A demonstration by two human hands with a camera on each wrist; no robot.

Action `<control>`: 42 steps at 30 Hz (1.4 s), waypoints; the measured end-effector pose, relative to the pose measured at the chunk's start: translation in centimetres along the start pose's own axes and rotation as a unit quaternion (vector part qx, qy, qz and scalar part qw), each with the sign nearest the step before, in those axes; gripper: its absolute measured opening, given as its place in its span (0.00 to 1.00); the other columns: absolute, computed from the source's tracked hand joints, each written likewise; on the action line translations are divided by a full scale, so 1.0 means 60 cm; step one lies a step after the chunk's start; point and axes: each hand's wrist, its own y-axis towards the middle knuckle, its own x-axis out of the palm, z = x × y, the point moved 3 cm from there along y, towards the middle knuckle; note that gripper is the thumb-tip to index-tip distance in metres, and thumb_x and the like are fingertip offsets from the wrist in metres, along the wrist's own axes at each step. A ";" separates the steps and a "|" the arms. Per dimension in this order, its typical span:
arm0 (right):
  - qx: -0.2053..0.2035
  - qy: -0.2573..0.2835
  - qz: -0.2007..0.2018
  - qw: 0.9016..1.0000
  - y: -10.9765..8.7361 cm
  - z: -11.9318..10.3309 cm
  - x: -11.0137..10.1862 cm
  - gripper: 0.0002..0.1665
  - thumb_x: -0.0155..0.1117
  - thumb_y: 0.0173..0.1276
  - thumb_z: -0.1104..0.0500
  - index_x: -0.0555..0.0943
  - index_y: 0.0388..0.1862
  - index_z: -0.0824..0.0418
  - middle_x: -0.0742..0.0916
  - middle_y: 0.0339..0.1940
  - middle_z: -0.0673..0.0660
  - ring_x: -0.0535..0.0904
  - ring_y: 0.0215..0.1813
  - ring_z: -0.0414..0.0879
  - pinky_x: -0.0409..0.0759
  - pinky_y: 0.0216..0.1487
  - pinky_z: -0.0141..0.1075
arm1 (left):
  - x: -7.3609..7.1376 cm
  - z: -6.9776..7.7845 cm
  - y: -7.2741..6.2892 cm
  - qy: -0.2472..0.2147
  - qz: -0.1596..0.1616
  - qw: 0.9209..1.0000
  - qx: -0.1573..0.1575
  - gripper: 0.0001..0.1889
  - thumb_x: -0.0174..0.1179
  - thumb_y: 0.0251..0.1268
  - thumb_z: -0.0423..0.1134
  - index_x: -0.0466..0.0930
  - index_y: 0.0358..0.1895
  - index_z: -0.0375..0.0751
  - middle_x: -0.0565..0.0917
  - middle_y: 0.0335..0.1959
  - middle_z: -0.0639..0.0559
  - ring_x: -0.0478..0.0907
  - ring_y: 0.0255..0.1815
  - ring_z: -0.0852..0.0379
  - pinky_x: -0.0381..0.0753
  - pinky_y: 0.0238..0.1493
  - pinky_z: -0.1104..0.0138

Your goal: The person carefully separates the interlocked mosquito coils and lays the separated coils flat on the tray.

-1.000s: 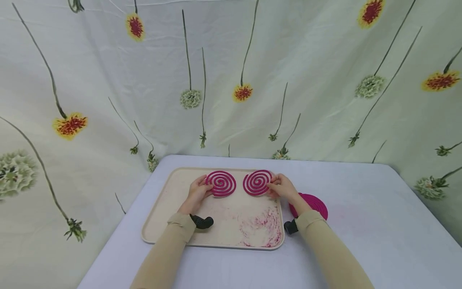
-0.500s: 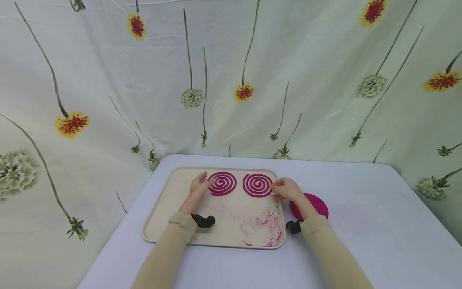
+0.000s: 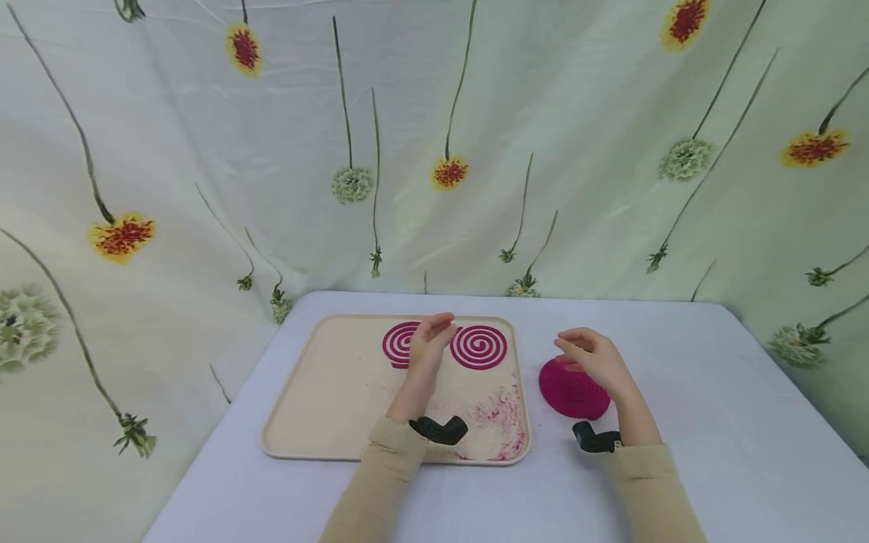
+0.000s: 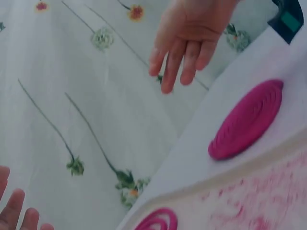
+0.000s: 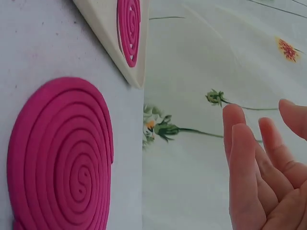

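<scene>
Two pink mosquito coils lie side by side on the beige tray (image 3: 326, 392), near its far edge. My left hand (image 3: 429, 351) hovers above the tray with loosely straight fingers, covering part of the left coil (image 3: 388, 348); the right coil (image 3: 478, 345) is fully visible. Beyond the tray's right edge, my right hand (image 3: 597, 360) hangs over a closely wound pink coil disc (image 3: 575, 396), its fingers slightly bent and holding nothing. In the right wrist view this disc (image 5: 79, 158) shows its interlocked spiral, apart from the right hand (image 5: 264, 177).
Pink smudges (image 3: 498, 415) mark the tray's near right part. The tray stands on a white-covered table (image 3: 679, 392). A flowered cloth (image 3: 611, 151) hangs behind the table. Each wrist wears a black camera, such as the left one (image 3: 440, 430).
Both hands have let go of the two coils, which now lie flat on the tray. The hands have moved right, the left across the tray, the right over the disc.
</scene>
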 end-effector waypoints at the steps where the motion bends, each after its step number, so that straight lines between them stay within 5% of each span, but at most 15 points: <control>1: 0.002 -0.003 0.004 1.000 -0.007 0.001 -0.008 0.28 0.57 0.70 0.50 0.71 0.58 0.70 0.80 0.53 0.70 0.83 0.46 0.56 0.83 0.44 0.39 | 0.015 -0.001 -0.005 -0.017 -0.005 1.000 0.000 0.15 0.56 0.65 0.30 0.73 0.53 0.30 0.76 0.53 0.38 0.74 0.53 0.52 0.73 0.58 0.60; 6: 0.011 -0.011 0.036 0.999 -0.030 0.029 -0.042 0.31 0.56 0.69 0.47 0.70 0.59 0.70 0.79 0.55 0.71 0.83 0.46 0.54 0.82 0.46 0.41 | 0.083 -0.012 -0.032 -0.086 -0.032 0.996 -0.017 0.12 0.57 0.64 0.28 0.74 0.49 0.28 0.80 0.47 0.41 0.78 0.42 0.59 0.79 0.48 0.66; 12: 0.031 -0.012 0.097 0.995 -0.001 0.167 -0.074 0.39 0.55 0.62 0.32 0.73 0.57 0.61 0.81 0.51 0.62 0.83 0.43 0.46 0.82 0.41 0.32 | 0.148 -0.044 -0.061 -0.110 -0.093 0.988 -0.050 0.13 0.56 0.63 0.26 0.73 0.50 0.25 0.83 0.43 0.43 0.80 0.38 0.62 0.80 0.47 0.65; 15: 0.029 -0.023 0.109 0.993 0.011 0.210 -0.085 0.44 0.53 0.57 0.26 0.73 0.57 0.58 0.81 0.51 0.60 0.83 0.44 0.45 0.82 0.41 0.30 | 0.169 -0.064 -0.071 -0.104 -0.097 0.988 -0.061 0.14 0.56 0.62 0.26 0.73 0.50 0.24 0.82 0.44 0.40 0.79 0.38 0.63 0.80 0.46 0.65; 17: 0.034 -0.018 0.110 0.993 0.006 0.207 -0.086 0.45 0.54 0.56 0.25 0.73 0.57 0.59 0.81 0.52 0.61 0.82 0.45 0.43 0.81 0.42 0.28 | 0.179 -0.080 -0.076 -0.101 -0.093 0.988 -0.069 0.14 0.56 0.61 0.26 0.73 0.50 0.24 0.81 0.45 0.38 0.79 0.40 0.62 0.80 0.47 0.66; 20: 0.043 -0.009 0.097 0.994 -0.021 0.152 -0.079 0.37 0.56 0.65 0.36 0.72 0.58 0.65 0.80 0.53 0.65 0.80 0.44 0.37 0.79 0.44 0.26 | 0.188 -0.103 -0.086 -0.087 -0.089 0.989 -0.074 0.15 0.57 0.61 0.27 0.72 0.51 0.25 0.78 0.49 0.35 0.78 0.45 0.56 0.78 0.49 0.67; 24: 0.048 -0.020 0.081 0.995 -0.045 0.109 -0.066 0.28 0.58 0.69 0.49 0.72 0.59 0.69 0.79 0.55 0.67 0.77 0.50 0.42 0.77 0.49 0.30 | 0.194 -0.133 -0.099 -0.040 -0.094 0.992 -0.075 0.19 0.59 0.61 0.31 0.71 0.55 0.29 0.74 0.56 0.36 0.72 0.59 0.45 0.73 0.58 0.63; 28: 0.054 -0.028 0.073 0.995 -0.044 0.121 -0.060 0.30 0.59 0.68 0.48 0.72 0.60 0.68 0.77 0.58 0.68 0.72 0.59 0.58 0.74 0.57 0.44 | 0.197 -0.149 -0.104 -0.005 -0.111 0.990 -0.085 0.24 0.61 0.61 0.34 0.68 0.60 0.33 0.69 0.63 0.39 0.63 0.66 0.41 0.64 0.65 0.54; 35: 0.066 -0.016 0.070 0.995 -0.044 0.124 -0.057 0.31 0.59 0.68 0.49 0.70 0.61 0.69 0.75 0.60 0.70 0.70 0.62 0.61 0.71 0.60 0.51 | 0.203 -0.143 -0.099 0.043 -0.143 0.982 -0.115 0.29 0.61 0.61 0.38 0.64 0.64 0.35 0.65 0.66 0.39 0.58 0.69 0.40 0.61 0.67 0.51; 42: 0.070 -0.007 0.071 0.995 -0.045 0.131 -0.056 0.29 0.60 0.68 0.55 0.69 0.61 0.72 0.72 0.62 0.72 0.68 0.63 0.64 0.69 0.61 0.53 | 0.214 -0.142 -0.092 0.048 -0.108 0.985 -0.127 0.25 0.61 0.60 0.33 0.68 0.60 0.29 0.69 0.62 0.35 0.63 0.65 0.39 0.65 0.64 0.54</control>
